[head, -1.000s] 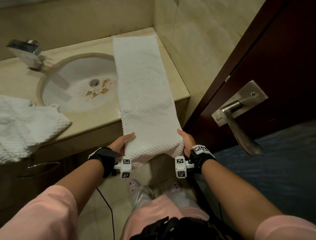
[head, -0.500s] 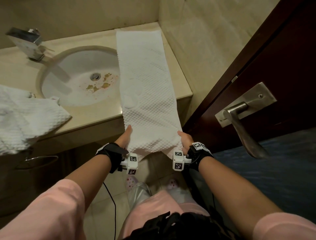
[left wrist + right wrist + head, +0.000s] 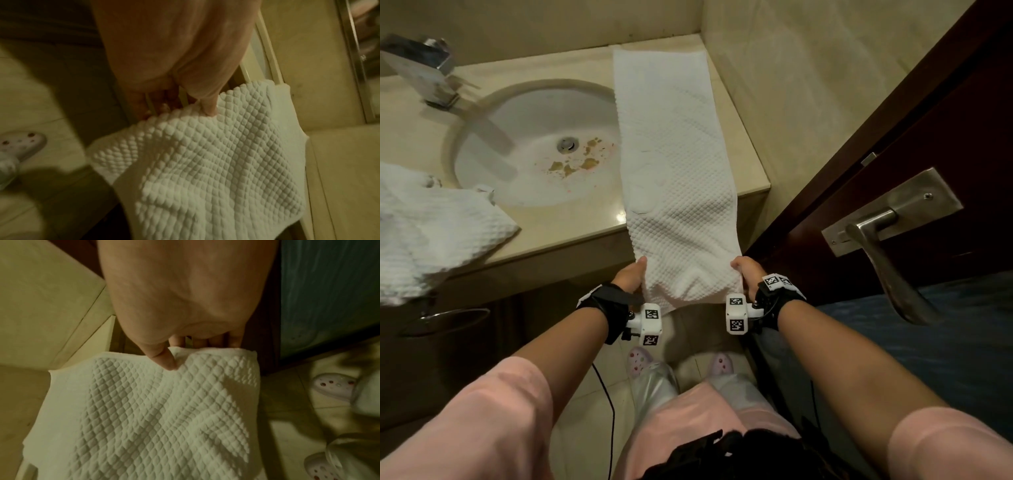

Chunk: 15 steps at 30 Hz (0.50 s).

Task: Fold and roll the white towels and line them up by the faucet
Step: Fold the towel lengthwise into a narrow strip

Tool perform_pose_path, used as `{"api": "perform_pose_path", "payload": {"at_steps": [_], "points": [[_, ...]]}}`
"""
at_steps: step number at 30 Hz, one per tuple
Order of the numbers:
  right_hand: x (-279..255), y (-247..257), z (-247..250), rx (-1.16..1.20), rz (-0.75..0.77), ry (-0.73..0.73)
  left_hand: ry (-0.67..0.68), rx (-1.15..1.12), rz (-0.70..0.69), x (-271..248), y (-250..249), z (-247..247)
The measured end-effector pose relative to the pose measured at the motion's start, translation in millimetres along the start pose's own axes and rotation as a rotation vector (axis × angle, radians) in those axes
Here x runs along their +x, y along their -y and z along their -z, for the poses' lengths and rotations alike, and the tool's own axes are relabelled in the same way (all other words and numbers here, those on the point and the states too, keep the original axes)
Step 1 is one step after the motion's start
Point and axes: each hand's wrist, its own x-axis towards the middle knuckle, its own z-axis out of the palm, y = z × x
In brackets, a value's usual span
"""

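The table (image 3: 571, 236) carries 2 white towels. 1 long towel (image 3: 674, 154) lies folded into a narrow strip along the table's right edge, its far end at the back right corner and its near end hanging past the front edge, probably laid out flat so it can be rolled from the near end. 1 crumpled towel (image 3: 431, 226) sits at the front left, unfolded. 1 sink (image 3: 530, 113) lies between them, and 1 faucet (image 3: 424, 72) stands at the back left. The left hand (image 3: 631, 274) and right hand (image 3: 744, 270) each pinch a near corner of the strip, thumbs on top, keeping it taut.
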Motion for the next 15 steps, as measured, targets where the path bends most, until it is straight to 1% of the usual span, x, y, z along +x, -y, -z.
{"api": "perform_pose_path", "payload": {"at_steps": [1,2,4,6,8,12,15], "points": [[3,4,-2,-0.085,0.021,-0.035,0.005,0.005,-0.011,16,5,4],[7,7,-3,-0.171,0.048,-0.066,0.004,0.017,-0.012,16,3,3],[16,14,-7,-0.303,0.069,-0.107,-0.019,0.063,-0.046,-12,-14,-4],[24,19,-10,-0.362,0.070,-0.142,-0.048,0.170,-0.051,-18,-23,-5],[32,25,-16,-0.327,0.103,-0.122,-0.072,0.238,-0.047,-20,-31,-6],[34,45,-31,-0.125,0.211,-0.032,-0.093,0.308,-0.086,-18,-53,-1],[34,64,-37,-0.062,0.240,-0.068,-0.106,0.364,-0.111,-14,-76,15]]}}
